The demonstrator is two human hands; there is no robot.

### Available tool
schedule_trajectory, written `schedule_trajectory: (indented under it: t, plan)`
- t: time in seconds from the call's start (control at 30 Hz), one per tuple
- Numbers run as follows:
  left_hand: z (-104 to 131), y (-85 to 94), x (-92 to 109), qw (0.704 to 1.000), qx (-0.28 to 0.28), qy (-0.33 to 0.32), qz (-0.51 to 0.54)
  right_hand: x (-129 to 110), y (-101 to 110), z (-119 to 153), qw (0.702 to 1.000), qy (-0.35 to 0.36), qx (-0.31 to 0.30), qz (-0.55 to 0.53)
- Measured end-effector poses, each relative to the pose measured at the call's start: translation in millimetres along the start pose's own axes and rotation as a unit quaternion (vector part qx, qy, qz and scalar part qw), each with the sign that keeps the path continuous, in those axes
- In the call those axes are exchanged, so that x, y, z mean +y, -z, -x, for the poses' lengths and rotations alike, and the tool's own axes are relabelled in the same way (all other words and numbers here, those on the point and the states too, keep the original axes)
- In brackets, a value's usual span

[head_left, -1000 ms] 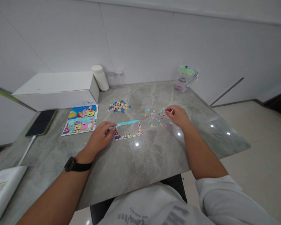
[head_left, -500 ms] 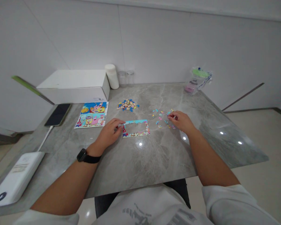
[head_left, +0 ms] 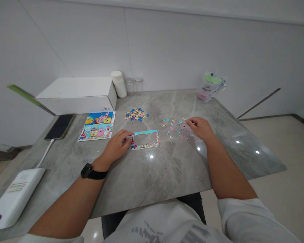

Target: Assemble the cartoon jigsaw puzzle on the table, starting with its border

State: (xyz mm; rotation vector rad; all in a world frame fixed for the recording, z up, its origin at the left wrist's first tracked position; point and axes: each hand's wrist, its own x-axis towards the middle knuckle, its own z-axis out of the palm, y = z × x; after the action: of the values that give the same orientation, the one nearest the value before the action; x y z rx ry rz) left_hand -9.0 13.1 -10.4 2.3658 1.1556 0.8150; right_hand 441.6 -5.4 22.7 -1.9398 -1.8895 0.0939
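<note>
A partly built cartoon jigsaw puzzle [head_left: 145, 146] lies flat on the table, its border joined around a bare middle. At its left edge rests my left hand [head_left: 119, 143], fingers stretched out and fingertips touching the upper left corner. Loose puzzle pieces [head_left: 171, 128] are scattered to the right of the border. Over the right side of this scatter is my right hand [head_left: 200, 129], thumb and fingers drawn together low by the pieces. Whatever lies between those fingertips is too small to make out. A heap of pieces [head_left: 136, 114] sits behind the border.
Left of the heap lies a printed picture sheet [head_left: 97, 126]. A phone [head_left: 60, 126] is cabled to a white power bank [head_left: 16, 197]. Along the back stand a white box [head_left: 76, 96], a white bottle [head_left: 119, 84], two glasses [head_left: 138, 86] and a plastic bag [head_left: 209, 87].
My right hand has shifted slightly to the right over the loose pieces, uncovering more of them. My left hand stays by the border. The whole view has moved a little.
</note>
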Motion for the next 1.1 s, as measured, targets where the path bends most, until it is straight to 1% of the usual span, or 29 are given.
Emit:
schedule_trajectory:
  t: [0.1,0.23,0.33,0.5,0.63,0.8,0.97,1.1]
  plan:
    - [0.0,-0.6,-1.3,1.000,-0.003,-0.001,0.002,8.2,5.9,-1.2,0.999,-0.029,0.035,0.004]
    - [-0.1,-1.6,-4.0,1.000,-0.012,0.000,-0.005,13.3,5.9,-1.6,0.997,-0.047,0.056,0.002]
    - [-0.2,-1.7,-4.8,1.000,-0.014,0.000,-0.010,13.2,3.7,-1.2,0.997,-0.043,0.062,-0.001]
    - [-0.1,-2.1,-5.6,1.000,-0.009,0.000,-0.014,10.9,-0.5,-0.8,0.998,-0.034,0.050,-0.004]
    - [-0.5,-2.5,-5.4,1.000,-0.012,0.002,-0.016,1.7,-12.3,0.4,1.000,-0.013,0.016,-0.017]
    - [-0.9,-1.9,-2.3,1.000,-0.017,-0.001,-0.015,-23.5,-30.0,-3.6,0.999,0.026,-0.041,-0.020]
    - [0.2,-3.1,-0.4,1.000,-0.016,-0.007,-0.005,-53.8,-40.5,-25.7,0.991,0.053,-0.123,-0.003]
    - [0.1,-4.0,0.4,1.000,-0.013,-0.007,-0.004,-73.3,-51.9,-47.7,0.982,0.060,-0.169,0.056]
